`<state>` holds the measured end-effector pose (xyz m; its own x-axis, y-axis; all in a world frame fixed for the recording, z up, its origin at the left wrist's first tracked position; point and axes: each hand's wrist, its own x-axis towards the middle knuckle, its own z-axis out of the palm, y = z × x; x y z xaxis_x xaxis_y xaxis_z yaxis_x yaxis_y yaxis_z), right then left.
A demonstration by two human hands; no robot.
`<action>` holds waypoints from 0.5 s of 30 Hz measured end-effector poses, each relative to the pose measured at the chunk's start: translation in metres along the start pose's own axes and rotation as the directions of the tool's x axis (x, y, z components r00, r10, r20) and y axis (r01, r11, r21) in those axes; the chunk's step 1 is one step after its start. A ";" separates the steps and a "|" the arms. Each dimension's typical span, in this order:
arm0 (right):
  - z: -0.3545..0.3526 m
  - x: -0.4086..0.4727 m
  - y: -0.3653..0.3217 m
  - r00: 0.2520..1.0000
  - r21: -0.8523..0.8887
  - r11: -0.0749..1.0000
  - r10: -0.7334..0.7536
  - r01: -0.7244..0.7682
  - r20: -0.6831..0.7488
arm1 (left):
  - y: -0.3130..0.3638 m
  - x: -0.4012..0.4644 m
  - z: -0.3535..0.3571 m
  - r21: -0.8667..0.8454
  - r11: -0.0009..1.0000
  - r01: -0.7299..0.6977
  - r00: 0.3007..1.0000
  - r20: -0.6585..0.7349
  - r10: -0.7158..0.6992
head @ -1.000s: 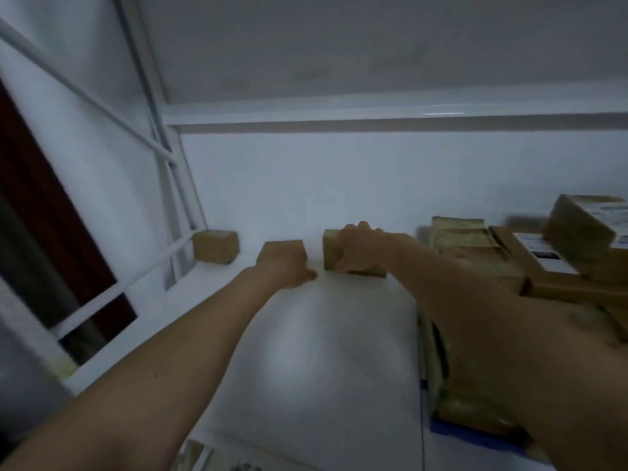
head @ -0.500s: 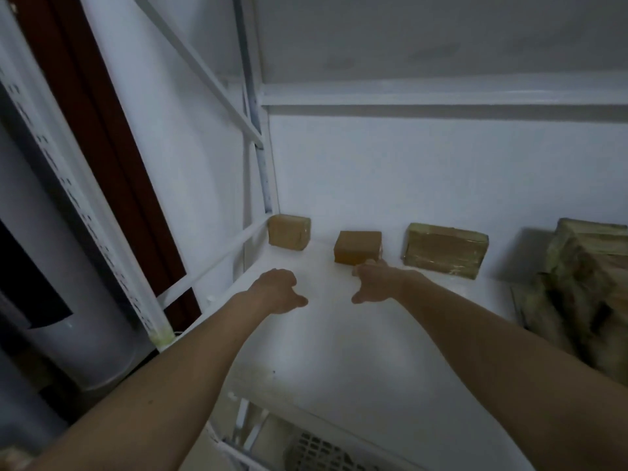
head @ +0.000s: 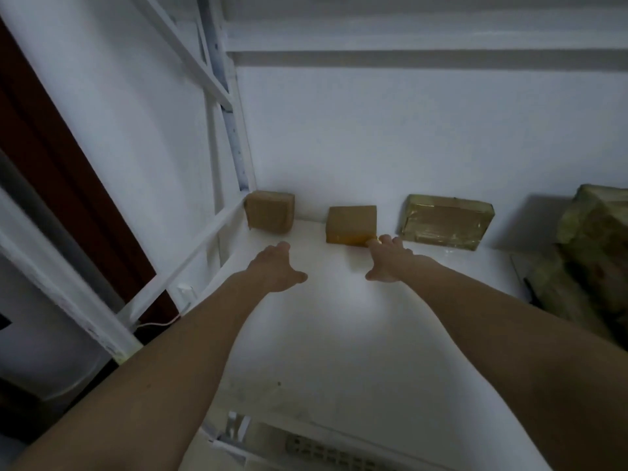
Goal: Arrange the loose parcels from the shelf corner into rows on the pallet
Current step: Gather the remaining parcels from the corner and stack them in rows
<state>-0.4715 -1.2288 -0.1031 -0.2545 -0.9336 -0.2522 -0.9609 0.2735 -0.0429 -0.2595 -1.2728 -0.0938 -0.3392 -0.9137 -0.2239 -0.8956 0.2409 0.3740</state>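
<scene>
Fingers of the right hand spread, touching the middle parcel; the left hand hovers open left of it. Three parcels remain on the shelf, so little looks done.

The scene is dim and bluish, with one soft bright patch on the white shelf board near centre, between the two bare forearms, which read dark and underexposed toward 6 o'clock. A grey shadow band runs under the white upper shelf beam at 12 o'clock. The whole frame is soft, and straight white shelf uprights bow outward toward 9 o'clock.
</scene>
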 end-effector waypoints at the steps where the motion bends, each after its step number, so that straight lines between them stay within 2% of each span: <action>1: -0.001 0.008 0.003 1.000 0.021 1.000 0.011 -0.011 -0.004 | 0.002 0.009 0.001 -0.018 1.000 0.003 1.000 0.003 -0.003; 6: 0.000 0.052 0.022 0.998 0.154 0.987 0.056 -0.054 -0.009 | 0.012 0.061 0.011 -0.062 0.998 0.019 0.999 0.034 -0.017; 12: 0.011 0.101 0.040 0.998 0.172 0.983 0.060 -0.058 -0.010 | 0.032 0.123 0.038 -0.148 0.988 0.038 0.997 0.072 -0.028; 15: 0.018 0.123 0.043 0.996 0.291 0.953 0.081 -0.084 0.022 | 0.040 0.151 0.052 -0.227 0.972 0.058 0.996 0.076 -0.041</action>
<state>-0.5416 -1.3276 -0.1532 -0.3290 -0.9029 -0.2765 -0.8627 0.4065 -0.3010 -0.3619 -1.3839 -0.1592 -0.3228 -0.8953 -0.3071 -0.8250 0.1072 0.5549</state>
